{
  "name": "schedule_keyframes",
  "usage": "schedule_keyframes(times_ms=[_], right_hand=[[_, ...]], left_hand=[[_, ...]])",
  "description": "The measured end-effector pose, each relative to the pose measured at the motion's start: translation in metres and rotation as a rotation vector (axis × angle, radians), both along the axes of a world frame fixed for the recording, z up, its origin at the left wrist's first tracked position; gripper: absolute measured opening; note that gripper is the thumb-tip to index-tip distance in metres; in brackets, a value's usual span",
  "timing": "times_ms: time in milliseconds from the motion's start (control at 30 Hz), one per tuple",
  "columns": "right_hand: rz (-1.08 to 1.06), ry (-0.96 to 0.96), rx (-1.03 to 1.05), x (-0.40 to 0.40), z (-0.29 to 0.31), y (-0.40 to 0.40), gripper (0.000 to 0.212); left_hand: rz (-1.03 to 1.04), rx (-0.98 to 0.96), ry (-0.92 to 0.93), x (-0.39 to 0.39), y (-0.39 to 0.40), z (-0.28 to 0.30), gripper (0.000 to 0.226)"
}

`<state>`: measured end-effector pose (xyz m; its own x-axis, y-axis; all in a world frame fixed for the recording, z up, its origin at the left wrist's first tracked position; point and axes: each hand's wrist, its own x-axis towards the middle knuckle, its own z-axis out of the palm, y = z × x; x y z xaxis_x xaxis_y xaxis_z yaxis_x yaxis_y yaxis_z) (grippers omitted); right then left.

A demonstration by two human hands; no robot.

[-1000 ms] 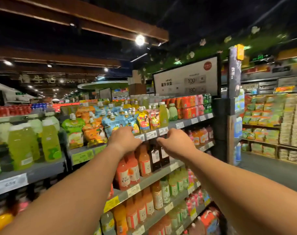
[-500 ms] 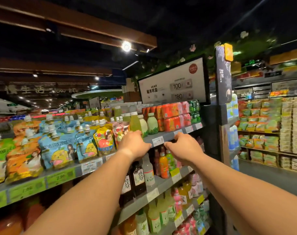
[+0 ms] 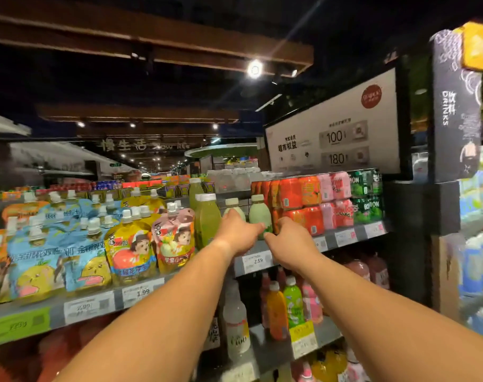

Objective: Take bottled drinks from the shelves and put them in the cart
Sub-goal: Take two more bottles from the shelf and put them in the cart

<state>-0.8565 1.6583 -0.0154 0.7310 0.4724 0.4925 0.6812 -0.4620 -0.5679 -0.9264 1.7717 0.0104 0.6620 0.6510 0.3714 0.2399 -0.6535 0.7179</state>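
Note:
Two pale green bottles with beige caps stand on the top shelf (image 3: 345, 238). My left hand (image 3: 239, 234) covers the left pale green bottle (image 3: 232, 204), fingers curled round its body, one fingertip reaching the right bottle. My right hand (image 3: 290, 242) is beside the base of the right pale green bottle (image 3: 259, 216), thumb touching it, knuckles in front of the orange cans (image 3: 295, 194). Its grip is hidden from me. No cart is in view.
Taller green juice bottles (image 3: 207, 219) stand just left of my hands, with spouted drink pouches (image 3: 130, 249) further left. Pink and green cans (image 3: 367, 194) fill the shelf's right end. Lower shelves hold more bottles (image 3: 276, 310). A white sign (image 3: 334, 128) stands above.
I have moved right along the shelf and closer. Both hands rose from the shelf edge to the pale green bottles; my left hand now covers one.

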Motion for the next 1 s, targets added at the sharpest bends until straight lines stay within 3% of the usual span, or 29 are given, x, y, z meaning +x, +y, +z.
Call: schedule_keyframes(times_ms=[300, 500, 700, 1000], right_hand=[[0.142, 0.099, 0.036, 0.079, 0.019, 0.06, 0.042], [0.203, 0.139, 0.07, 0.109, 0.023, 0.102, 0.039], [0.132, 0.165, 0.107, 0.128, 0.022, 0.13, 0.064], [0.006, 0.041, 0.134, 0.131, 0.015, 0.145, 0.059]], left_hand=[[0.175, -0.073, -0.06, 0.086, 0.049, 0.004, 0.078], [0.29, -0.129, -0.098, 0.114, 0.069, 0.003, 0.073], [0.42, -0.174, -0.111, 0.135, 0.083, 0.003, 0.062], [0.509, -0.132, 0.022, 0.138, 0.094, -0.009, 0.071]])
